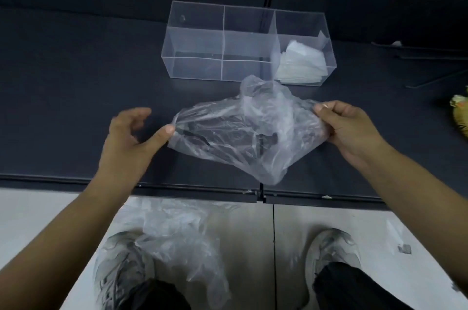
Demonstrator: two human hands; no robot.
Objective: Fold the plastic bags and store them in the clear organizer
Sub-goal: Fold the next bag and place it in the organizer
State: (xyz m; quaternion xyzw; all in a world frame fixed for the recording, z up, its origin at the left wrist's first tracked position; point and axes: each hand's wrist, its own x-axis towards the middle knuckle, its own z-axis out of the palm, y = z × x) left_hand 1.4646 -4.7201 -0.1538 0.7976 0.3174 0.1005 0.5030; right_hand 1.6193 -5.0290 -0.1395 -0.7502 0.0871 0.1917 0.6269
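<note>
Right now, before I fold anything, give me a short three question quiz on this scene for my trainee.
1. True or false: the folded bags sit in the clear organizer's leftmost compartment.
2. The right hand pinches the plastic bag. The left hand: A grips the organizer, B touches the bag's edge with its thumb, C holds folded bags.
3. Fill in: loose bags lie on the ____ near the shoes.
Key: 1 false, rightmost; 2 B; 3 floor.
</note>
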